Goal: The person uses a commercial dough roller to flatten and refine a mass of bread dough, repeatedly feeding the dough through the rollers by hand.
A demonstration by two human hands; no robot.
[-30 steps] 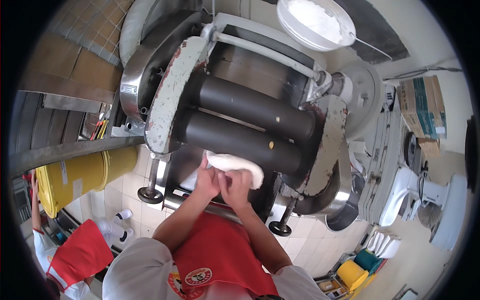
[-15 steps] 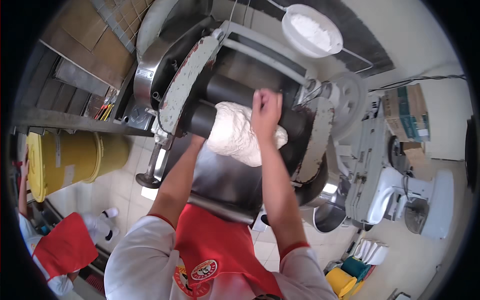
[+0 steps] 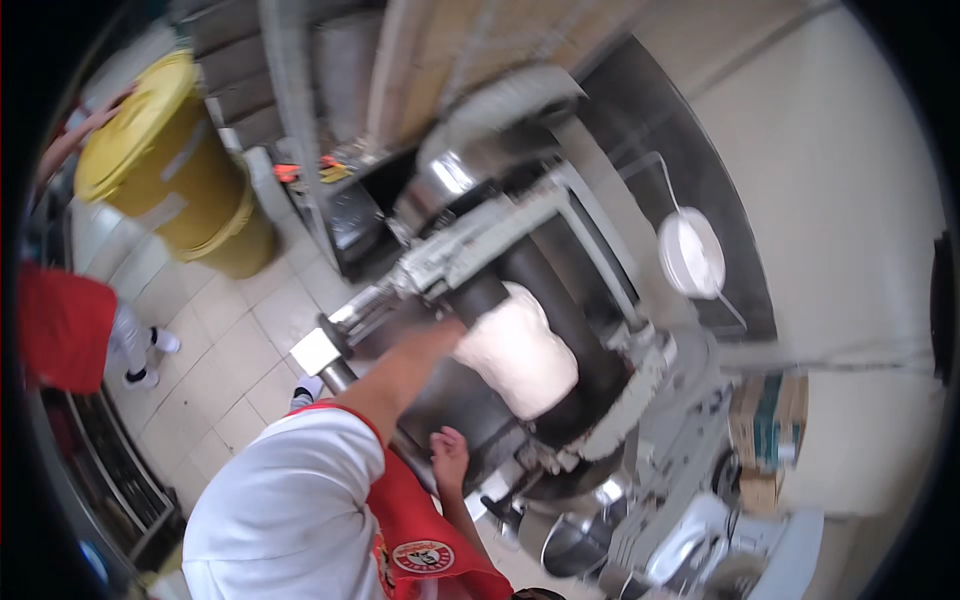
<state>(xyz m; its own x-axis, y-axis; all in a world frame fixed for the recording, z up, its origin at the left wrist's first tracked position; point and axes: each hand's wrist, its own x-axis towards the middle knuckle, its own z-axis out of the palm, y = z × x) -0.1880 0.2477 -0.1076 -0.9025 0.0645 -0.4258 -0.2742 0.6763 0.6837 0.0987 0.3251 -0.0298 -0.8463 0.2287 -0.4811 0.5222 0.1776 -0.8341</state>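
A large pale lump of dough lies across the dark rollers of a dough sheeter, hanging partly over the near side. My left hand is stretched forward at the left end of the rollers, close to the dough's left edge. Motion blur smears its fingers, so its grip does not show. Lower down, my right hand is drawn back beside my red apron, over the sheeter's metal tray. It is off the dough, fingers loosely bent and apart, holding nothing.
Stacked yellow bins stand at the left; another person's hand rests on the lid. A round white strainer with white powder is beyond the sheeter. Lower right are a steel bowl, a white mixer and a cardboard box.
The view has swung round, shifting the bins and sheeter in it. My right hand has come off the dough and back toward my body. My left hand remains by the rollers' left end.
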